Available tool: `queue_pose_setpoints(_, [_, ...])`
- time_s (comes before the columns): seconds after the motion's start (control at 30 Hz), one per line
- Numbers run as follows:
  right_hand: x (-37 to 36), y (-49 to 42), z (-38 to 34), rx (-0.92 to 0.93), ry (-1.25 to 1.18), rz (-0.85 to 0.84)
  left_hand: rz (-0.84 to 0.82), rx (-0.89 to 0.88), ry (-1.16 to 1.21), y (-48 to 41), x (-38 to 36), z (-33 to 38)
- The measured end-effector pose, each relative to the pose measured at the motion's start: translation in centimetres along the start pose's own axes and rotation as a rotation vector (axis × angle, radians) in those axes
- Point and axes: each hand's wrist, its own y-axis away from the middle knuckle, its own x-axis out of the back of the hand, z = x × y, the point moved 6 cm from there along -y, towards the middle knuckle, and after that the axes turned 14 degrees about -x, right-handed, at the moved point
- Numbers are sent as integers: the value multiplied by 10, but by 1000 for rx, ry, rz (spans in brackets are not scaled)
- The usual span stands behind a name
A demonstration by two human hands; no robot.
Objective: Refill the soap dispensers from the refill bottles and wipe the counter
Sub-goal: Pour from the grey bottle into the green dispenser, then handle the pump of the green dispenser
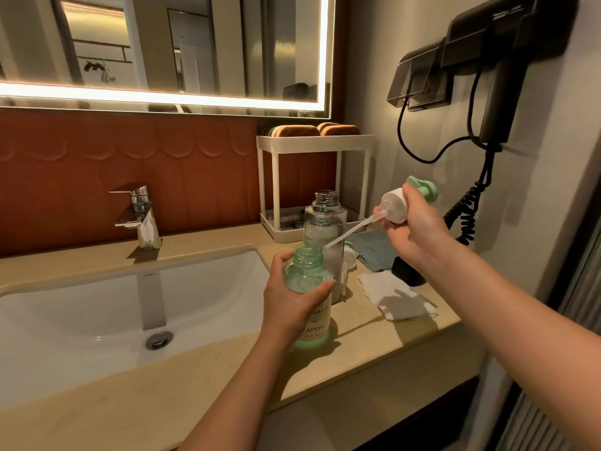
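My left hand [294, 296] grips a green soap bottle [309, 333] that stands uncapped on the beige counter [374, 340], right of the sink. My right hand [411, 232] holds its pump head [398, 205], white with a green top, lifted up and to the right; the pump's dip tube [344, 236] slants down-left towards the green bottle's open mouth. Just behind stands a taller clear bottle [325, 222], also uncapped. Another pump head [348, 258] lies partly hidden behind the bottles. A white paper towel [395, 296] lies crumpled on the counter.
A white sink basin [113, 307] with a chrome tap [141, 216] fills the left. A white two-tier rack [313, 187] stands at the back wall. A blue-grey cloth [374, 249] and a dark object [406, 271] lie by the right wall under a hair dryer [500, 79].
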Motion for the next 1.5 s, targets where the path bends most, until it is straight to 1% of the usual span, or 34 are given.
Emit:
queue_pose_setpoints(0.2, [-22,20,3,169,129,-42,-3,-15,15,7,3,4])
queue_pose_setpoints(0.33, [-30,25,13,195,270,-79,1,-22,6,10,5,7])
queue_pose_setpoints(0.43, [-40,33,24,236,442,-146,2,-26,1,13,6,8])
queue_pose_setpoints(0.6, [-51,48,51,265,730,-284,6,-29,0,15,8,11])
queue_pose_setpoints(0.8, [-55,60,73,284,904,-471,-16,-25,-3,15,8,13])
queue_pose_setpoints(0.93, [-57,64,77,272,964,-528,-17,-12,21,16,7,13])
queue_pose_setpoints(1.07, [-47,64,87,196,1095,-585,-31,-17,31,15,7,12])
queue_pose_setpoints(1.2, [-36,59,80,171,1140,-585,-35,-23,30,16,7,13])
queue_pose_setpoints(1.3, [-37,57,71,213,1184,-583,-30,-21,26,16,7,13])
queue_pose_setpoints(1.43, [-45,53,58,286,1189,-541,-31,-15,35,17,7,13])
queue_pose_setpoints(1.5, [-50,49,56,288,1233,-555,-30,-15,36,17,8,14])
